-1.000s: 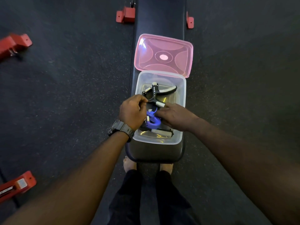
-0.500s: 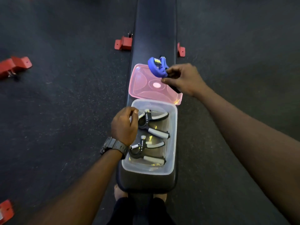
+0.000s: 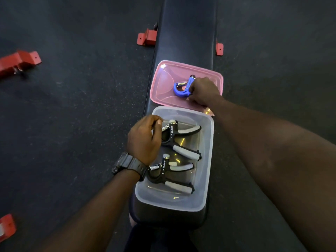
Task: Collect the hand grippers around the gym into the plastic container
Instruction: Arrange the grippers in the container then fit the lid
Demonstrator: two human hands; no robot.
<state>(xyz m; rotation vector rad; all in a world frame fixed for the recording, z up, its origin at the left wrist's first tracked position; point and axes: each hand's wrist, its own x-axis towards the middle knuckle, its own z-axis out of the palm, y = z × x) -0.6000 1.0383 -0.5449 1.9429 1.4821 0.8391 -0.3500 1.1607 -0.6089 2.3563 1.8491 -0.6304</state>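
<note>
A clear plastic container (image 3: 207, 160) sits on the near end of a black bench (image 3: 187, 33). Two black hand grippers with grey handles lie inside, one farther (image 3: 181, 137) and one nearer (image 3: 171, 175). My left hand (image 3: 143, 139) grips the container's left rim, fingers curled over the edge beside the farther gripper's spring. The pink lid (image 3: 163, 82) lies flat on the bench just beyond the container. A blue hand gripper (image 3: 181, 88) rests on the lid, and my right hand (image 3: 203, 91) holds its handles, which are hidden under my fingers.
Red metal brackets lie on the dark rubber floor: one at the left (image 3: 20, 62), one low left (image 3: 6, 228), and small ones by the bench legs (image 3: 147, 38) (image 3: 219, 49). My legs (image 3: 160, 239) are below the bench end.
My right hand lifted the blue gripper out of the container, carried it over the lid and lowered it onto the lid. My left hand stayed at the container's left rim.
</note>
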